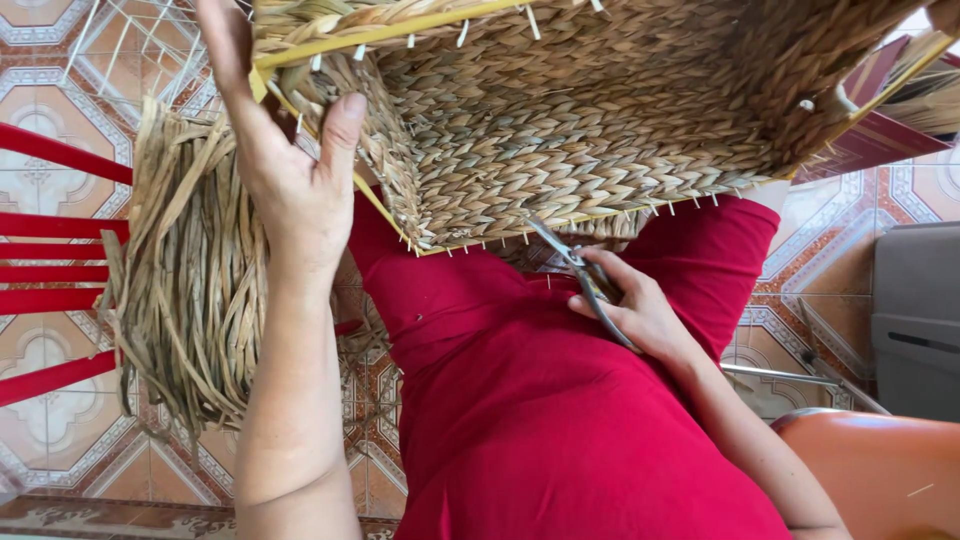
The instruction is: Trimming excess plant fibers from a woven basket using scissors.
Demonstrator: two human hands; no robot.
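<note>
Basket of woven straw fills the top of the view, held up over the person's lap with its flat plaited side facing the camera and its long edge running from left to right. A thin yellow frame borders that side, with short pale stubs poking out along it.

The left hand grips the basket's left corner: the thumb presses on the weave by the frame, and the other fingers reach up behind the edge, mostly out of sight. The right hand rests lower, against the red clothing, closed around the handles of 1 pair of scissors. The blades point up and to the left, tips just under the basket's lower edge, near its middle; I cannot tell how far the blades are parted. So the lower edge lies right above the right hand's fingers, and that hand is the nearer one to it.

A bundle of loose straw strands hangs at the left, beside the left forearm. Red chair slats and a patterned tiled floor show beyond it.
</note>
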